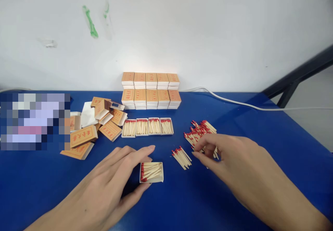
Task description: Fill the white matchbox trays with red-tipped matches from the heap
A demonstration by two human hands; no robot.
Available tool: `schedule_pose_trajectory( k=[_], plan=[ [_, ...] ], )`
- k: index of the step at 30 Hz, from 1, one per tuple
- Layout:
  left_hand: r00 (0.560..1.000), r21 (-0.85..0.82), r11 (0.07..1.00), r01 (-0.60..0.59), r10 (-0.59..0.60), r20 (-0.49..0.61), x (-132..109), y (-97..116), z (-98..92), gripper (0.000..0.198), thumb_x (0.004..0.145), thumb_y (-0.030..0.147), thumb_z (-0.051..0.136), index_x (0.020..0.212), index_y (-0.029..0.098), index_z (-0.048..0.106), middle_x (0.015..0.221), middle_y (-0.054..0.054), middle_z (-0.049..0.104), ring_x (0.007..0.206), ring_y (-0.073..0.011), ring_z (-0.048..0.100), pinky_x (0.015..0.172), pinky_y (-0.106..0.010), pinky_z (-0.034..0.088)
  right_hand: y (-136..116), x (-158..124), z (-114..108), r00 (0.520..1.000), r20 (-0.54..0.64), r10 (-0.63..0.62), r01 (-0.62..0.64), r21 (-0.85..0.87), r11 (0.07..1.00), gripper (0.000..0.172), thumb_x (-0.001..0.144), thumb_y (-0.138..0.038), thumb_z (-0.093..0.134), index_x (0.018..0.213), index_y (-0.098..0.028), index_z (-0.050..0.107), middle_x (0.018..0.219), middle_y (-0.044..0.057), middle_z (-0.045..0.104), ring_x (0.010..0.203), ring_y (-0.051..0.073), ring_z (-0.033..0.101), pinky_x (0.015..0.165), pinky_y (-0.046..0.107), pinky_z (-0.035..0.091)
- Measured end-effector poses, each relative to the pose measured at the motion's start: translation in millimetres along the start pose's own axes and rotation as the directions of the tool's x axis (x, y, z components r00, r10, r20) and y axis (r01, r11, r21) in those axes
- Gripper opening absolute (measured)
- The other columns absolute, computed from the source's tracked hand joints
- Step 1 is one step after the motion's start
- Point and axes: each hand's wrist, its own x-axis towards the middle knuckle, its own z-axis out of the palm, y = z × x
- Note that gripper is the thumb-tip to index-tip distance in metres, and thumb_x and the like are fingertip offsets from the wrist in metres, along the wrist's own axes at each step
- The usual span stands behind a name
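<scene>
My left hand (114, 179) is around a small white matchbox tray (160, 175), thumb along its near edge and fingers at its left and far side. Inside the tray lie red-headed matches (150, 170), heads to the left. My right hand (229, 158) is bent over the near part of a loose match pile (200, 132), thumb and index fingertips almost together. Whether a match is between them cannot be made out. Between the hands rests a smaller bunch of matches (182, 158), apart from the pile.
Several match-filled trays (142, 127) stand in a row ahead. Behind them, closed matchboxes (147, 97) are stacked against the white wall. Orange matchbox sleeves (83, 136) are heaped at left, beside a pixelated patch. A white cable (234, 102) crosses the blue table (260, 133).
</scene>
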Motion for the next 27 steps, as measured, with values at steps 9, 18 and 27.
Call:
schedule_pose_trajectory(
  k=[9, 18, 27],
  plan=[
    [0.999, -0.018, 0.999, -0.026, 0.025, -0.046, 0.6, 2.0, 3.5, 0.057, 0.118, 0.027, 0.058, 0.173, 0.030, 0.042, 0.131, -0.004, 0.077, 0.114, -0.0220, 0.077, 0.104, -0.040, 0.064, -6.9, 4.3, 0.1, 0.994, 0.104, 0.041, -0.040, -0.016, 0.999, 0.017, 0.098, -0.029, 0.077, 0.083, -0.035, 0.081, 0.080, -0.006, 0.081, 0.072, 0.023, 0.074, 0.061, 0.035, 0.041],
    [0.999, -0.040, 0.999, -0.027, 0.025, -0.035, -1.2, 1.0, 4.2, 0.058, 0.118, 0.028, 0.058, 0.174, 0.032, 0.041, 0.131, -0.003, 0.076, 0.115, -0.0214, 0.075, 0.108, -0.041, 0.062, -22.5, 8.4, 3.9, 0.993, 0.116, 0.026, -0.035, 0.073, 0.997, 0.022, 0.106, -0.034, 0.068, 0.085, -0.032, 0.078, 0.083, -0.004, 0.082, 0.074, 0.023, 0.074, 0.063, 0.036, 0.043],
    [0.998, -0.040, 0.999, -0.036, 0.034, -0.048, -1.4, 0.7, 3.9, 0.056, 0.119, 0.027, 0.057, 0.173, 0.030, 0.042, 0.130, -0.004, 0.076, 0.111, -0.0214, 0.074, 0.109, -0.041, 0.060, -11.9, 0.5, 3.9, 0.996, -0.052, -0.078, 0.086, 0.155, 0.984, 0.033, 0.109, -0.051, 0.061, 0.090, -0.032, 0.080, 0.078, -0.001, 0.081, 0.066, 0.023, 0.074, 0.058, 0.036, 0.044]
  ],
)
